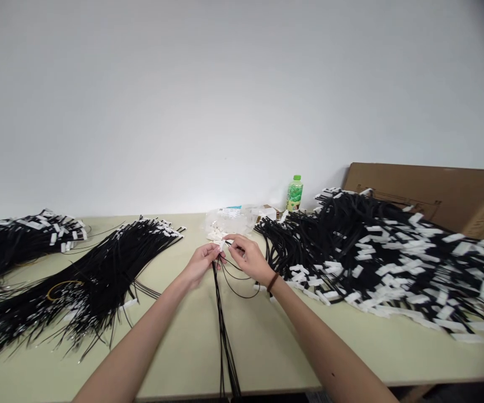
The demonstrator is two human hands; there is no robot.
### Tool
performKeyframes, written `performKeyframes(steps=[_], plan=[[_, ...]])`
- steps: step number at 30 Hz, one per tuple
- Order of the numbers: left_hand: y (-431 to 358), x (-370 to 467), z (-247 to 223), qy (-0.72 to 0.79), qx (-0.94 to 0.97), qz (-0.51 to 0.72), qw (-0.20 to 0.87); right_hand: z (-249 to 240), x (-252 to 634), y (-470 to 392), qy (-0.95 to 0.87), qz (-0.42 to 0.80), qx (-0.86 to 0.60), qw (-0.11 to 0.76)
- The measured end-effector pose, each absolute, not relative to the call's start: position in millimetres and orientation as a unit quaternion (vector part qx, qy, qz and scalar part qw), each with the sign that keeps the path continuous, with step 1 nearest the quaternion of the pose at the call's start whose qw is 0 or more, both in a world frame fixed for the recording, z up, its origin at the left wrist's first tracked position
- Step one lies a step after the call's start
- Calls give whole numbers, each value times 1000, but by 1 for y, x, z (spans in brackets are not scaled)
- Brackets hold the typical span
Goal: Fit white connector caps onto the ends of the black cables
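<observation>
Near the middle of the table, my left hand (pixel 205 261) is closed on a small white connector (pixel 221 245) at the end of several black wires (pixel 220 313). Those wires hang down toward me over the table's front edge. My right hand (pixel 247 256) meets it from the right, fingers pinched on a thin black wire (pixel 228 243) beside the connector. A loop of thin wire (pixel 242 296) curves below my right hand. Just beyond the hands lies a clear plastic bag (pixel 237 221) with small white pieces (pixel 215 230) at its opening.
Black wire bundles with white ends (pixel 116 260) cover the left side of the table (pixel 183 347). A large heap of black wires with white tags (pixel 376 252) fills the right. A green-capped bottle (pixel 294 193) and a cardboard box (pixel 418 190) stand at the back.
</observation>
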State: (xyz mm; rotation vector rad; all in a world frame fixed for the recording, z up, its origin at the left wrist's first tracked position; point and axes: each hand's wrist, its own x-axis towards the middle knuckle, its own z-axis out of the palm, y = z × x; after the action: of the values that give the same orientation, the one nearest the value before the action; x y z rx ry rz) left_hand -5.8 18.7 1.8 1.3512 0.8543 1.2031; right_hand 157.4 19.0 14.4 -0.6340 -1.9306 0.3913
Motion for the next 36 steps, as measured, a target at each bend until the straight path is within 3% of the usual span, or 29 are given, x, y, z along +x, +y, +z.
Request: performKeyframes(steps=[36], plan=[[17,-5,2,376,556,497,550,12,158,21,-807,151,-274,502]])
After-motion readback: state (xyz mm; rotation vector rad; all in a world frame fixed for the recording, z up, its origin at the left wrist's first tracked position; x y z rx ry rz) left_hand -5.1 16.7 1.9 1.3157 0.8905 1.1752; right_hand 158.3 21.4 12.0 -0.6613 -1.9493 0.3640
